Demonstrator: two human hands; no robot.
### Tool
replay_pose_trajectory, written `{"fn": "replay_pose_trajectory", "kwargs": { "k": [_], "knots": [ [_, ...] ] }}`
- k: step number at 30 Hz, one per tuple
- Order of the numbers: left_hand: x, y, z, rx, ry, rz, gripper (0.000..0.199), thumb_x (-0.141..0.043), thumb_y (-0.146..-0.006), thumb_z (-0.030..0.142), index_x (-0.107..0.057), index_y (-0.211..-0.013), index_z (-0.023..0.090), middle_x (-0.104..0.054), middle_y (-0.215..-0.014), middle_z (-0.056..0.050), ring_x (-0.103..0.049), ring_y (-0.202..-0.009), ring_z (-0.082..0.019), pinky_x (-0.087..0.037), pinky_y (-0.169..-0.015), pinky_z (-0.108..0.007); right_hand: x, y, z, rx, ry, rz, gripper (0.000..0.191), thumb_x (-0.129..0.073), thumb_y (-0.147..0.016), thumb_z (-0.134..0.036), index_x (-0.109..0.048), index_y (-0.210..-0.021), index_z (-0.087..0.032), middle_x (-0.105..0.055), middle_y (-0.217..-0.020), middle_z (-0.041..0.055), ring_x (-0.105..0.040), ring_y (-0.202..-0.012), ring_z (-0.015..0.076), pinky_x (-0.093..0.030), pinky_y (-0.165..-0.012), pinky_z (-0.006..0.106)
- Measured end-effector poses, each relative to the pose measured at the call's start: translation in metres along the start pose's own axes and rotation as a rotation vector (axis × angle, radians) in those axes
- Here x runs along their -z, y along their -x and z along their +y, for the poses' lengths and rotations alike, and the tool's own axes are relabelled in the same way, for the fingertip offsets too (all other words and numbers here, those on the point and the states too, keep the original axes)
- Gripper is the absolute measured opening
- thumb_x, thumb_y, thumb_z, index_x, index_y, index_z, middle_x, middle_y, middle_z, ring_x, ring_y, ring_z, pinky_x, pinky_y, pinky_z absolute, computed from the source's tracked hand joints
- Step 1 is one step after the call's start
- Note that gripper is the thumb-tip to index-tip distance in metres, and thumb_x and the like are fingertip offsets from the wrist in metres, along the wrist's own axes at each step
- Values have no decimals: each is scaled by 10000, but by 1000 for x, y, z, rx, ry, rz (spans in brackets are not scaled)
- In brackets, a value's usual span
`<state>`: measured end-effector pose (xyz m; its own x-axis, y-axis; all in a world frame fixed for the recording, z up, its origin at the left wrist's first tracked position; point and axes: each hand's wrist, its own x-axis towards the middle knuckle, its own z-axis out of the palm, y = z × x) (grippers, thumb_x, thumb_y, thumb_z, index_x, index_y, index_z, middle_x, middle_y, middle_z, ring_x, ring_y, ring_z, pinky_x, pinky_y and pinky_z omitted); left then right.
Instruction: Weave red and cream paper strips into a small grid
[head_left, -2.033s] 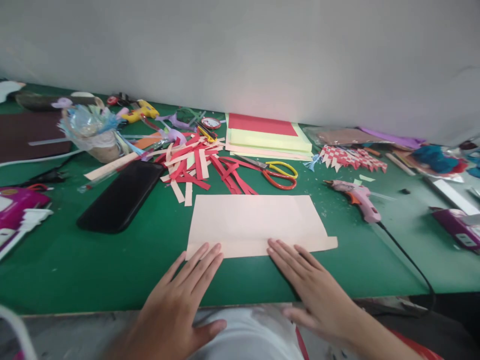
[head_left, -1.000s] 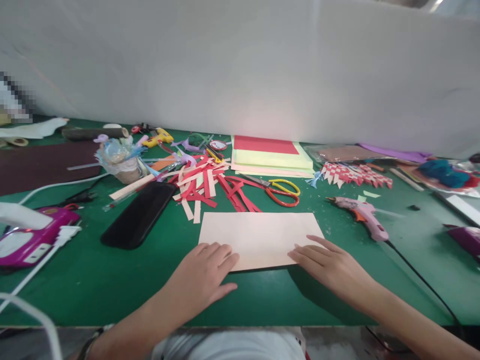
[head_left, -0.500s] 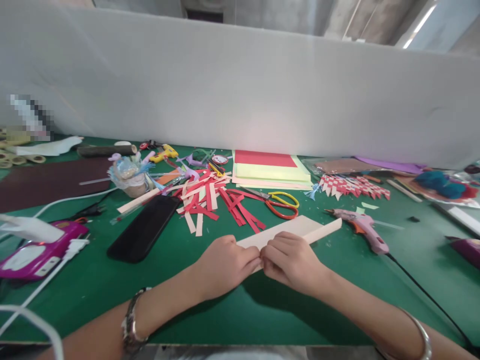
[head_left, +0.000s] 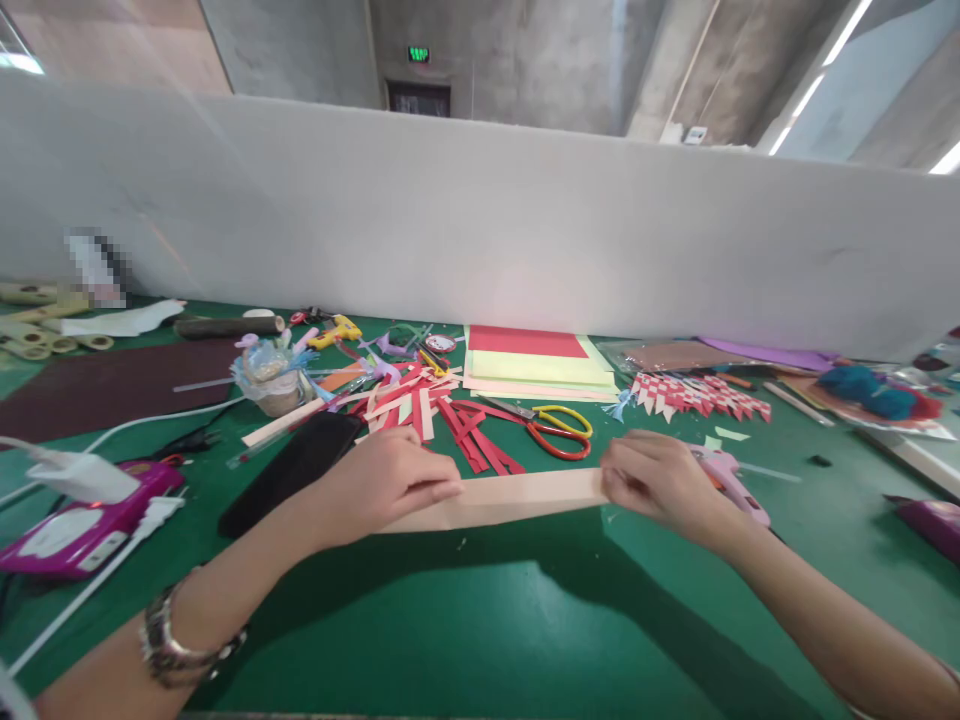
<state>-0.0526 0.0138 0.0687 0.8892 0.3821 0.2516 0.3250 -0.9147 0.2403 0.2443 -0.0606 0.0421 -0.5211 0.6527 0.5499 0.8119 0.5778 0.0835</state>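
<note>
A folded strip of pale peach paper stretches between my two hands above the green table. My left hand is closed on its left part, and a short end shows below the fingers. My right hand pinches the strip's right end. Scissors with yellow and red handles lie just beyond the paper. Behind my left hand is a heap of red and peach paper strips. A pink glue gun is partly hidden by my right hand.
Coloured paper sheets are stacked at the back by the white partition. A black phone and a magenta power strip with white cables lie to the left. A red-and-white woven paper piece is at right.
My hands have moved apart, left hand leftward and right hand rightward, drawing along the paper. The wider sheet now shows as a narrow folded strip. The view has tilted up slightly.
</note>
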Motion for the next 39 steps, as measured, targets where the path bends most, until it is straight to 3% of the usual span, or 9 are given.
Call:
{"fn": "replay_pose_trajectory", "kwargs": {
  "k": [5, 9, 12, 15, 19, 25, 30, 34, 39],
  "knots": [
    [17, 14, -23, 42, 0, -15, 343, -364, -918, 318, -604, -704, 200, -612, -623, 37, -489, -560, -102, -338, -563, -189, 13, 34, 36, -116, 127, -77, 201, -396, -799, -137, -450, -616, -200, -485, -514, -26, -442, -473, 102, -340, -484, 212],
    [26, 16, -24, 30, -3, 12, 332, -369, -918, 317, -623, -734, 208, -634, -655, 36, -514, -564, -99, -347, -565, -188, 29, 30, 35, -353, 162, 185, 190, -387, -816, -150, -445, -647, -213, -501, -510, -25, -456, -421, 105, -356, -451, 224],
    [28, 8, -15, 16, -47, -19, 341, -380, -916, 329, -617, -706, 205, -621, -622, 38, -484, -545, -100, -341, -583, -201, 33, 2, 11, -178, 104, 115, 132, -390, -862, -219, -520, -871, -205, -624, -800, 60, -582, -738, 183, -445, -662, 296],
    [31, 3, -7, 6, -72, -36, 330, -388, -915, 343, -617, -715, 212, -622, -626, 45, -461, -545, -98, -340, -615, -215, 29, -26, -12, -46, 45, -63, 325, -474, -853, -355, -479, -1124, -176, -569, -1093, 118, -520, -990, 246, -392, -863, 404],
    [38, 5, -4, -14, -133, 7, 334, -366, -921, 345, -633, -765, 220, -649, -685, 39, -495, -573, -98, -352, -658, -235, 22, -45, -20, -26, -68, -173, 208, -352, -925, -243, -554, -890, -201, -605, -876, 34, -550, -812, 154, -304, -950, 410],
    [28, -11, 15, -131, -496, 144, 310, -305, -928, 223, -601, -845, 181, -610, -674, 7, -515, -604, -118, -343, -612, -256, 17, -59, -28, 28, -120, -140, 319, -296, -944, -234, -539, -746, -174, -570, -643, 6, -489, -595, 118, -361, -733, 284],
    [5, -37, 33, -261, -654, 331, 281, -353, -855, 94, -485, -616, 158, -488, -535, 18, -377, -468, -107, -265, -494, -258, 14, -69, -42, 10, -201, -103, 376, -280, -949, -290, -476, -649, -178, -451, -507, -39, -377, -472, 94, -325, -620, 242],
    [0, -40, 34, -292, -632, 439, 270, -384, -828, 87, -431, -575, 168, -421, -472, 46, -299, -426, -94, -239, -467, -249, 18, -69, -44, -10, -336, -140, 352, -292, -947, -276, -453, -647, -183, -363, -481, -64, -288, -444, 87, -323, -592, 229],
    [8, -29, 21, -272, -599, 424, 259, -374, -819, 74, -440, -588, 170, -448, -501, 34, -342, -472, -98, -290, -494, -235, 25, -62, -35, -112, -423, -164, 322, -341, -934, -292, -494, -673, -181, -494, -559, -25, -411, -532, 95, -348, -593, 223]
  ]
}}
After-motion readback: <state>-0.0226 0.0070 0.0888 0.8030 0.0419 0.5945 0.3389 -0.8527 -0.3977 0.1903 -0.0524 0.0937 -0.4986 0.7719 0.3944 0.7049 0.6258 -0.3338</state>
